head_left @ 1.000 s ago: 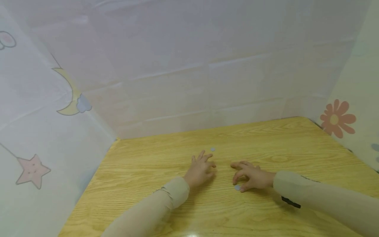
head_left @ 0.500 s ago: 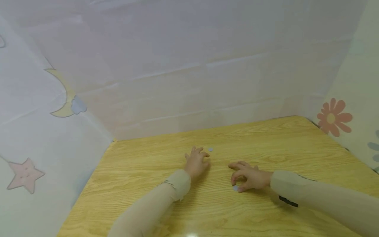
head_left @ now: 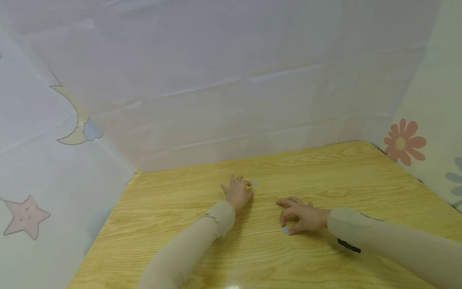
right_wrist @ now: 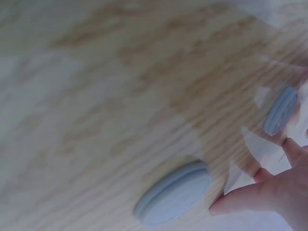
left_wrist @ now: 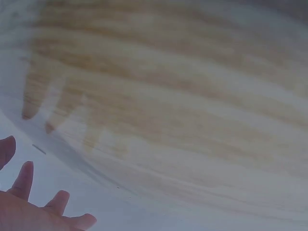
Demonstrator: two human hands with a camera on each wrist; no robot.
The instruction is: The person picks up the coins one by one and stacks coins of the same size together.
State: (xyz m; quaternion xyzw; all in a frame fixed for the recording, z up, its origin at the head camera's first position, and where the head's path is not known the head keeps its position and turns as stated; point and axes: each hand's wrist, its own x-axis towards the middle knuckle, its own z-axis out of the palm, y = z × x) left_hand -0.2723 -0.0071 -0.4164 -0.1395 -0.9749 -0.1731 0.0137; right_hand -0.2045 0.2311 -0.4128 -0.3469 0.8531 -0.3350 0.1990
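Observation:
Two small pale blue discs lie flat on the wooden table [head_left: 173,257]. The far disc [head_left: 255,183] is just right of the fingertips of my left hand [head_left: 238,194], whose fingers are spread low over the tabletop. No disc shows in the left wrist view, only that hand's fingers [left_wrist: 58,202] and their reflections. My right hand [head_left: 304,215] rests with bent fingers, its thumb and forefinger tips beside the near disc [head_left: 285,229]. From the right wrist, the larger-looking disc [right_wrist: 175,195] lies by the thumb tip; a small gap seems to separate them.
A pale cloth wall [head_left: 202,100] rises behind the table, with patterned walls at both sides. The right one bears a red flower print [head_left: 404,142]. A black strip [head_left: 349,245] hangs under the right sleeve.
My left hand has moved away and left across the table, bringing its fingertips beside the far disc. The right hand stays by the near disc. The whole view has shifted slightly.

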